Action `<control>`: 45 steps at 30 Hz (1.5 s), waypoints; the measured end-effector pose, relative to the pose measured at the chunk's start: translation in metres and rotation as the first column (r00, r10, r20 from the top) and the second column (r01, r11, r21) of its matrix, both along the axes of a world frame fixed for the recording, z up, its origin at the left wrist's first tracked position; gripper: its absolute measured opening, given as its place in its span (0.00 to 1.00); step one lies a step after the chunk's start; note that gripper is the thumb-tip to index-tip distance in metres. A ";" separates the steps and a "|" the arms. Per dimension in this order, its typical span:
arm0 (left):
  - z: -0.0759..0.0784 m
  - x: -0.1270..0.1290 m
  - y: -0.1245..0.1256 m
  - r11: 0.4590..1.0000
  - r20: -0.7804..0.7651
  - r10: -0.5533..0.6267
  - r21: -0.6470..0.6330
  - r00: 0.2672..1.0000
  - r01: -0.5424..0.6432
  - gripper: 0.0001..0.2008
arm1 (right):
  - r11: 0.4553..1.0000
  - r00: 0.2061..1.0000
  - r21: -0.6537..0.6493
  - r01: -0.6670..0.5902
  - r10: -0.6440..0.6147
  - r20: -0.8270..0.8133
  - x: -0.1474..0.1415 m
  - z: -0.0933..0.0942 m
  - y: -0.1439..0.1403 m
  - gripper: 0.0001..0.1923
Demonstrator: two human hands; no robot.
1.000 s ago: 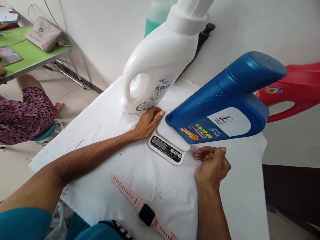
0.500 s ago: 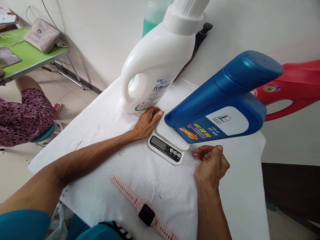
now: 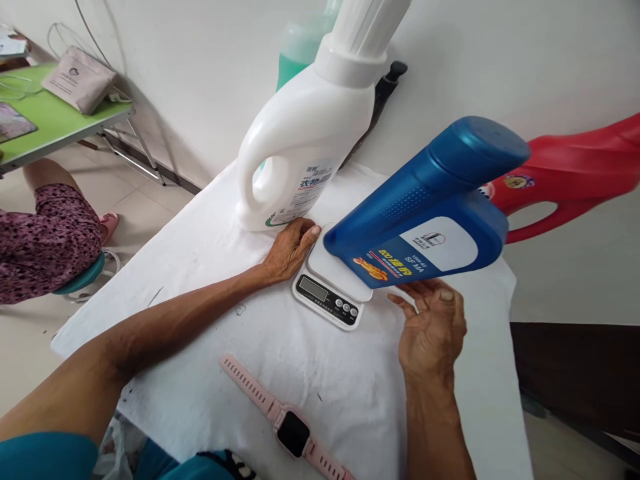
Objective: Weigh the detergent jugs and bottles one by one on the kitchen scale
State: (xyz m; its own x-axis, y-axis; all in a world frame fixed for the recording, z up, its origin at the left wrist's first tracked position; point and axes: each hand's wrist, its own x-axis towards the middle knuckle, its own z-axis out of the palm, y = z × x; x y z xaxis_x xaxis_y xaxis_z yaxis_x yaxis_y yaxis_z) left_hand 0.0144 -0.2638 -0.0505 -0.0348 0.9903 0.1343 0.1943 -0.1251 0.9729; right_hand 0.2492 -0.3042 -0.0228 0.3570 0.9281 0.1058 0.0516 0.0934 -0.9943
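Observation:
A blue engine oil bottle (image 3: 425,213) stands on the white platform of a small digital kitchen scale (image 3: 327,299), whose display looks blank. My left hand (image 3: 291,252) rests along the scale's left side, thumb at its edge, fingers loosely bent and partly hidden behind. To the right, my right hand (image 3: 433,327) is palm up with its fingers apart. Its fingertips reach behind the lower right of the bottle, so contact there cannot be made out. A large white detergent bottle (image 3: 310,120) with a handle stands just behind my left hand.
A red bottle (image 3: 565,173) with a handle is at the right, partly behind the blue one. Behind the white bottle are a green-liquid container (image 3: 295,60) and a black rod-like object (image 3: 387,83). A pink watch (image 3: 293,430) lies on the white cloth (image 3: 200,333). Another person (image 3: 50,240) sits at left.
My right hand has opened from a loose curl and its fingers have moved up to the bottle's lower right side. My left hand stays at the scale. The view has shifted slightly.

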 end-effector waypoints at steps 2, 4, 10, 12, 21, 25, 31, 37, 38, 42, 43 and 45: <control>-0.001 0.000 0.001 1.000 -0.001 0.002 0.003 1.000 -0.002 0.23 | 0.995 0.997 0.082 -0.059 0.055 0.055 -0.004 0.018 0.007 0.30; -0.002 0.000 0.001 1.000 -0.003 0.009 0.005 1.000 -0.009 0.23 | 0.980 0.988 0.144 -0.139 0.127 0.092 -0.010 0.034 0.016 0.31; 0.000 0.000 0.001 1.000 -0.019 0.014 -0.008 1.000 -0.014 0.24 | 0.975 0.976 0.110 -0.191 0.177 0.125 -0.024 0.047 0.042 0.27; 0.002 0.000 0.000 1.000 -0.027 0.013 -0.007 1.000 -0.014 0.25 | 0.979 0.981 0.102 -0.177 0.168 0.094 -0.028 0.044 0.045 0.25; 0.001 0.000 0.000 1.000 -0.022 0.013 -0.004 1.000 -0.013 0.26 | 0.988 0.987 0.153 0.036 -0.012 -0.158 -0.025 0.048 0.039 0.23; 0.000 0.000 0.000 1.000 -0.019 0.015 -0.006 1.000 -0.015 0.26 | 0.933 0.970 0.287 0.217 -0.173 -0.169 0.006 0.053 0.056 0.25; 0.000 0.002 0.000 1.000 -0.018 0.025 0.012 1.000 -0.025 0.23 | 0.824 0.898 0.358 0.439 -0.387 -0.210 0.063 0.047 0.104 0.28; -0.003 0.002 0.001 0.999 -0.017 0.031 0.028 0.999 -0.031 0.23 | 0.767 0.825 0.304 0.565 -0.516 -0.233 0.086 0.031 0.136 0.24; -0.003 0.002 0.001 0.999 -0.017 0.032 0.028 0.999 -0.032 0.23 | 0.764 0.816 0.288 0.578 -0.532 -0.227 0.087 0.028 0.139 0.24; 0.000 0.002 0.000 0.999 -0.017 0.033 0.011 0.999 -0.033 0.22 | 0.764 0.796 0.224 0.605 -0.576 -0.185 0.082 0.014 0.147 0.23; 0.001 0.002 -0.001 1.000 -0.016 0.031 0.005 0.999 -0.031 0.22 | 0.764 0.793 0.213 0.609 -0.584 -0.171 0.080 0.012 0.149 0.23; 0.002 0.002 -0.001 1.000 -0.016 0.025 0.004 1.000 -0.025 0.22 | 0.760 0.785 0.196 0.619 -0.602 -0.144 0.075 0.008 0.153 0.23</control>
